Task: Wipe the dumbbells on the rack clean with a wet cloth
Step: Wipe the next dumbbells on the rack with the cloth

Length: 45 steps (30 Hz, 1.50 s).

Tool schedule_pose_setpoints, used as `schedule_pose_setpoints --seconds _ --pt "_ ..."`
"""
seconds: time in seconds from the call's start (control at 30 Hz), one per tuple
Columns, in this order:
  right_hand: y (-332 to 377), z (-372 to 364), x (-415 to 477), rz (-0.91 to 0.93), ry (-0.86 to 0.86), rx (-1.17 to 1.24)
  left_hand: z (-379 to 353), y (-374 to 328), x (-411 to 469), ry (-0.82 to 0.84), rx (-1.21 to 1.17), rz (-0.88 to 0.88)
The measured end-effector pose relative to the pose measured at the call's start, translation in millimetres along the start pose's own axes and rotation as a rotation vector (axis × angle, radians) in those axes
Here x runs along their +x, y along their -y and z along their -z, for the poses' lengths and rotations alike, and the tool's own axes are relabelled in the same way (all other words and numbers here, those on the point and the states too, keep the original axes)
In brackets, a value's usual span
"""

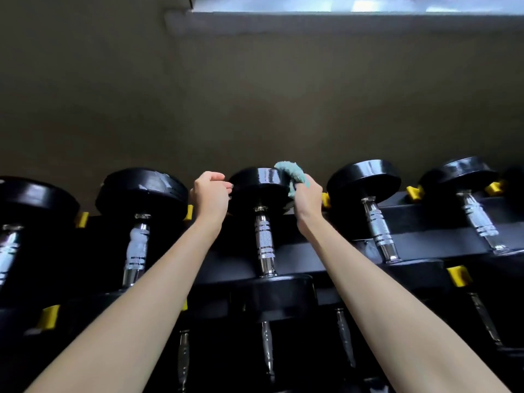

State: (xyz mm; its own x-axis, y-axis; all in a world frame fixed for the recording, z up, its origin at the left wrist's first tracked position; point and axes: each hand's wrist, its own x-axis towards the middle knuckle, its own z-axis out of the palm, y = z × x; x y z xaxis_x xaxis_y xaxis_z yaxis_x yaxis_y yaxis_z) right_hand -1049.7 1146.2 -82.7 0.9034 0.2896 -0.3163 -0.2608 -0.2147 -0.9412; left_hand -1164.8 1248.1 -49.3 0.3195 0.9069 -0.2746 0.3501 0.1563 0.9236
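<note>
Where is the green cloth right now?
In the head view, the cloth is held by the right hand, pressed on the far head of the middle dumbbell.

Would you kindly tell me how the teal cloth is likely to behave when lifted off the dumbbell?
Probably floppy: the teal terry cloth drapes over the round black dumbbell head and bunches in the right hand. Likely light, since one hand alone holds it up.

A: Across the upper half?
B: Plain wall point(255, 95), dull olive-grey, bare, darker toward the bottom.
A: And along the very top?
B: Strip of window point(354, 4), bright and bluish, reaching the right edge. Pale ledge point(312, 19) just beneath, dark frame edge point(190, 1) at the left end.
</note>
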Motion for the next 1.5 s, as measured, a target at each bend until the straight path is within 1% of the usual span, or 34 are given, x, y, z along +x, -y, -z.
schedule_pose_setpoints --seconds 0.1,0.2,0.27,0.37,0.47,0.5,0.57,0.6,0.67,0.77,0.83,0.9,1.03,1.13,1.27,1.4,1.43,1.5 --pt "17 -8 -11 0.215 0.060 -0.210 5 -5 -4 0.046 -0.099 0.045" --pt "30 -24 -30 0.480 0.259 -0.467 11 -1 0 0.087 -0.124 0.078" --pt "28 -31 -40 0.575 0.363 -0.576 16 5 2 0.099 -0.070 0.074" --pt "27 -25 -46 0.529 0.453 -0.589 25 23 7 0.065 0.020 0.082" --pt "19 -4 -58 0.450 0.545 -0.694 34 25 -7 0.038 0.094 0.066" --pt "9 6 -63 0.402 0.542 -0.688 35 22 -13 0.042 0.103 0.059" --pt "-10 24 -75 0.232 0.559 -0.547 36 19 -24 0.071 0.110 0.050" --pt "-15 28 -76 0.160 0.583 -0.515 36 18 -27 0.097 0.108 0.048" --pt "-12 30 -76 0.091 0.671 -0.533 33 20 -34 0.188 0.112 0.071" --pt "0 31 -83 0.004 0.775 -0.642 30 27 -51 0.402 0.181 0.100" --pt "1 38 -94 -0.044 0.777 -0.734 36 33 -69 0.556 0.238 0.136" --pt "2 41 -102 -0.076 0.754 -0.755 43 38 -82 0.625 0.299 0.166" --pt "11 36 -115 -0.038 0.692 -0.880 56 33 -89 0.580 0.309 0.191" --pt "17 36 -129 0.050 0.630 -0.948 67 26 -101 0.567 0.289 0.205" --pt "22 42 -147 0.179 0.537 -1.034 75 21 -116 0.499 0.253 0.146" --pt "21 53 -172 0.384 0.529 -1.072 84 19 -140 0.487 0.250 0.084" --pt "20 56 -179 0.417 0.528 -1.072 87 19 -148 0.480 0.255 0.081" --pt "16 61 -191 0.426 0.549 -1.030 94 23 -164 0.500 0.251 0.079"
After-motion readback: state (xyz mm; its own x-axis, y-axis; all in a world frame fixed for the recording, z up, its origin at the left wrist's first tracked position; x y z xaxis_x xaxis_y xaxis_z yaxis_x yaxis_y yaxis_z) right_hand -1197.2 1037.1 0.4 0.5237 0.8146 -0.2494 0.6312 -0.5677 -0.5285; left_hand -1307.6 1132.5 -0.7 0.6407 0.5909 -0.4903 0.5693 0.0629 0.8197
